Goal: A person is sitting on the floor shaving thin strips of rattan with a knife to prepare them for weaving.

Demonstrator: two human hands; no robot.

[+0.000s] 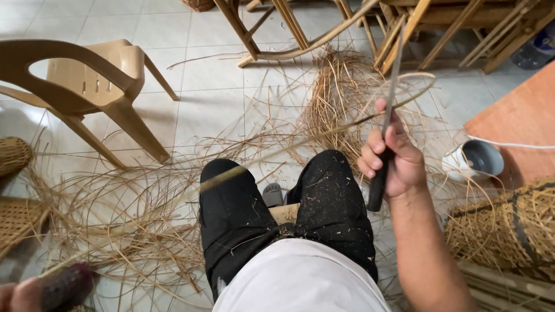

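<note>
The right hand (393, 159) has its grip closed around a dark-handled knife (386, 124); the left hand (34, 292) pinches a long rattan strip (222, 178) lying across the knees, light, springy, probably splintery, best held near its ends.

Cane shavings (133, 214) litter the floor; open tiles (214, 86) lie between plastic chair (87, 86) and wooden frames (404, 29).
</note>
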